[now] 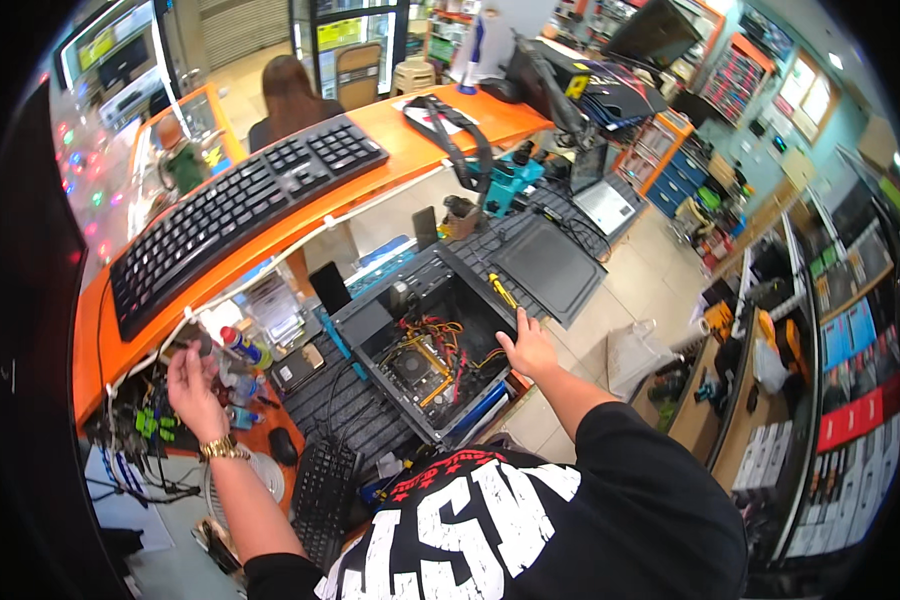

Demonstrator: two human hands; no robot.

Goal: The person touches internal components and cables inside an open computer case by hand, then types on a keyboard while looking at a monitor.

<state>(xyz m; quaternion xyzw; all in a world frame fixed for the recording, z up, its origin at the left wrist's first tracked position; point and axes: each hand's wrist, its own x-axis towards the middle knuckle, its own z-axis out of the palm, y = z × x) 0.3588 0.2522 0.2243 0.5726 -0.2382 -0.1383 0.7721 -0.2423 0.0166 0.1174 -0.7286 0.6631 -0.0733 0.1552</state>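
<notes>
An open black computer case (pixel 380 347) lies on its side on the ribbed dark mat before me. Inside show a motherboard (pixel 415 368) and a tangle of red, yellow and black cables (pixel 450 345). My right hand (pixel 532 348) is open, fingers stretched over the right rim of the case, beside a yellow-and-black hand tool (pixel 503 290). Out to the left, my left hand (pixel 195 392) reaches up under the orange shelf with its fingers extended. Its fingertips are close to a dark round object (pixel 192 342); whether they touch it I cannot tell.
A black keyboard (pixel 240 215) lies on the orange counter (pixel 400 125). Bottles and a spray can (pixel 242 345) stand right of my left hand. Behind the case lies a flat dark panel (pixel 550 262). A second keyboard (pixel 325 500) and a mouse (pixel 283 447) are nearby. A person (pixel 288 100) sits beyond.
</notes>
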